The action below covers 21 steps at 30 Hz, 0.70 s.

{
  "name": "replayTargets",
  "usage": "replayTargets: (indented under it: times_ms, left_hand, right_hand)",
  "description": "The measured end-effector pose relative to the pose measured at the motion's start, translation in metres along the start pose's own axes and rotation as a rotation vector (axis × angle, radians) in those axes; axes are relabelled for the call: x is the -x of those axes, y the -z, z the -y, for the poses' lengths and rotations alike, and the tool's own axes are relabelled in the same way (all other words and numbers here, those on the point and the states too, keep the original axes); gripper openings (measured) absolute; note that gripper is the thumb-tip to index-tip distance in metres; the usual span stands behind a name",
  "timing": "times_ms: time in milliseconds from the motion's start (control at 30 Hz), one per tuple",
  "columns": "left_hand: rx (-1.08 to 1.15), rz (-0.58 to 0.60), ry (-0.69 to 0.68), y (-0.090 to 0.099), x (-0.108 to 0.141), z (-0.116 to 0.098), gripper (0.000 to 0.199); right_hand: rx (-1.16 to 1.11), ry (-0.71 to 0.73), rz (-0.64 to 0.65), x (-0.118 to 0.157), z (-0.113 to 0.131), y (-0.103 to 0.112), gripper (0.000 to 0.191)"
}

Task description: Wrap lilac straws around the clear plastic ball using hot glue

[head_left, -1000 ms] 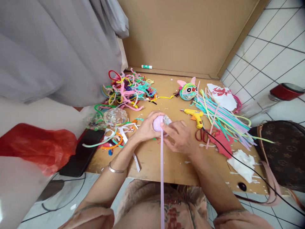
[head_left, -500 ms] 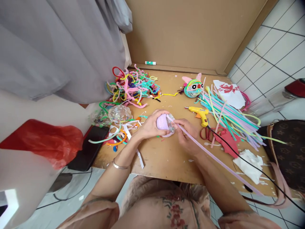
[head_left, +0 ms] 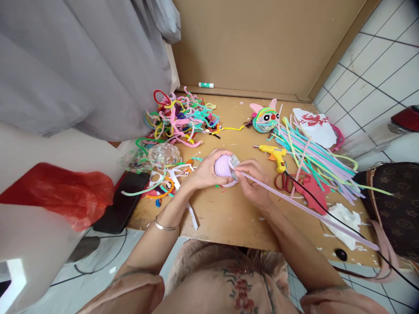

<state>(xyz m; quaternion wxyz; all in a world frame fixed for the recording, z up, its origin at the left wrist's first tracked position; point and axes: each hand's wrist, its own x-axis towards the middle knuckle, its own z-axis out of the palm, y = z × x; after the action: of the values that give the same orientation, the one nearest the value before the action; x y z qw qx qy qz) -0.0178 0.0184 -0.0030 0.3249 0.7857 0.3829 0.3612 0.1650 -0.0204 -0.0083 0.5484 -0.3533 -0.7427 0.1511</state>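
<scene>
My left hand (head_left: pixel 208 169) is closed around a clear plastic bottle piece (head_left: pixel 234 162) partly wound in lilac pipe cleaner (head_left: pixel 223 166). Lilac coils cover its left part, while the clear right end is bare. Pinched in the fingers of my right hand (head_left: pixel 252 176), close against that clear end, is the lilac pipe cleaner strand (head_left: pixel 304 207). Its long tail runs down to the right, across the table. A yellow hot glue gun (head_left: pixel 274 155) lies just beyond my right hand, beside red-handled scissors (head_left: pixel 284 182).
A tangled heap of colourful pipe cleaners (head_left: pixel 183 115) and a clear faceted plastic piece (head_left: pixel 164 154) lie left. On the right are straight pipe cleaners (head_left: pixel 321 161), a decorated animal-faced ball (head_left: pixel 266 120), crumpled tissue (head_left: pixel 343 224) and a brown bag (head_left: pixel 393 205). The glue gun's black cord crosses there.
The strand's free tail has swung up and to the right, uncovering a small black round object at the table edge. My right hand has shifted slightly left; the left stays put.
</scene>
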Motion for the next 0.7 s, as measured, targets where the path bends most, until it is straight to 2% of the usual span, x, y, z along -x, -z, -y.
replayTargets:
  times_ms: [400, 533, 700]
  left_hand:
    - [0.056, 0.028, -0.007, 0.0019, 0.0001, 0.0043, 0.062]
    - [0.135, 0.021, -0.012, 0.0024, 0.002, 0.006, 0.051]
    - [0.158, 0.013, 0.046, 0.003, 0.0037, 0.0074, 0.036]
  right_hand:
    - [0.073, -0.005, -0.011, 0.0009, -0.004, -0.0016, 0.008]
    - [0.06, -0.037, -0.003, 0.0022, -0.0036, -0.0027, 0.008]
    - [0.021, -0.042, -0.021, 0.0036, -0.0053, -0.0049, 0.007]
